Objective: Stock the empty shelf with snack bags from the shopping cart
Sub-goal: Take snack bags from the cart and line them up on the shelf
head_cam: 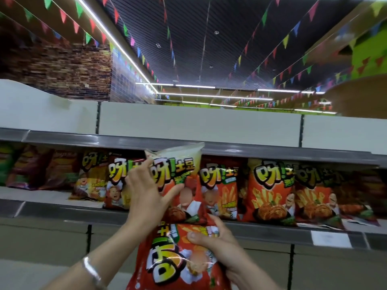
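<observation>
Two snack bags in hand, centre of the frame. Upper bag (178, 181): red and yellow, held upright at the shelf (62, 208) front by the left hand (144, 195), its grip pinching the bag's left edge between thumb and fingers. Lower bag (173, 258): red, lying sideways at lower centre, clamped by the right hand (215, 243), thumb pressed on its face and fingers wrapped behind. Silver bracelet (92, 271) on the left wrist, lower left.

Shelf contents, mid-frame: a row of standing bags; yellow bags (94, 176) left of centre, red bags (270, 191) right of centre, darker blurred bags (37, 166) at far left. The held upper bag covers part of the row behind it. The shelf above (272, 152) overhangs the row's tops. Blank price tag (330, 238) on the shelf edge, lower right. Coloured pennant strings (282, 42) cross the dark ceiling, top of frame.
</observation>
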Action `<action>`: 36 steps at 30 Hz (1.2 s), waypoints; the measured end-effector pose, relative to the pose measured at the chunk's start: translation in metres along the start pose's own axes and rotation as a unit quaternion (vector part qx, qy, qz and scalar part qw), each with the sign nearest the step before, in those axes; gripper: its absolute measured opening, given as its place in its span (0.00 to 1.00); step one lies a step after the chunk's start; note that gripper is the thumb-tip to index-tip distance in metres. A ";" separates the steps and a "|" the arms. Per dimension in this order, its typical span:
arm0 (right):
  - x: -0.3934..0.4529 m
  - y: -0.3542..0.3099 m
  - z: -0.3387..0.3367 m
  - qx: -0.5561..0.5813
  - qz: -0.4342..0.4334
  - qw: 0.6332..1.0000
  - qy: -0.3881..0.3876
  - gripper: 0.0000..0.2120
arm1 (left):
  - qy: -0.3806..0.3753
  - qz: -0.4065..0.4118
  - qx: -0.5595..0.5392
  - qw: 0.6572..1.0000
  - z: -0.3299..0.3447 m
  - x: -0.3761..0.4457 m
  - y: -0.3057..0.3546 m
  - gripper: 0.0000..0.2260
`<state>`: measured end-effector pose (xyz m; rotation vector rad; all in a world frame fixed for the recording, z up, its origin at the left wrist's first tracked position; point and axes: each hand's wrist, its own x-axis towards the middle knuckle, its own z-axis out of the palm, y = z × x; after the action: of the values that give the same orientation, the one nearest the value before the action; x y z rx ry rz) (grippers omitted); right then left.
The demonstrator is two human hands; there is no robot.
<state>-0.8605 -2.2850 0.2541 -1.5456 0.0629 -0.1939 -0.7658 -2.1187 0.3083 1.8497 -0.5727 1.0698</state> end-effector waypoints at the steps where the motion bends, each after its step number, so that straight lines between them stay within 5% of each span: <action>1: -0.001 -0.001 0.000 -0.002 0.003 1.000 0.001 0.51 | -0.031 -0.038 -0.053 0.997 0.002 -0.006 -0.001 0.42; 6: -0.006 -0.005 -0.005 -0.010 0.009 1.000 0.000 0.41 | -0.147 -0.108 -0.190 0.965 0.002 -0.020 0.011 0.55; 10: -0.011 -0.005 -0.011 -0.055 0.018 0.998 -0.024 0.47 | -0.142 -0.109 -0.149 0.973 -0.005 -0.014 0.017 0.54; 21: -0.044 -0.024 -0.034 -0.167 -0.014 0.983 -0.079 0.39 | -0.285 -0.119 0.018 0.951 -0.047 -0.008 -0.005 0.52; 36: -0.069 -0.049 -0.062 -0.200 -0.043 0.975 -0.085 0.47 | -0.216 -0.080 0.227 0.946 -0.012 0.028 0.011 0.46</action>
<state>-0.9422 -2.3354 0.2961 -1.9642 -0.1076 -0.1210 -0.7647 -2.1123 0.3399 2.5222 -0.4309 0.7233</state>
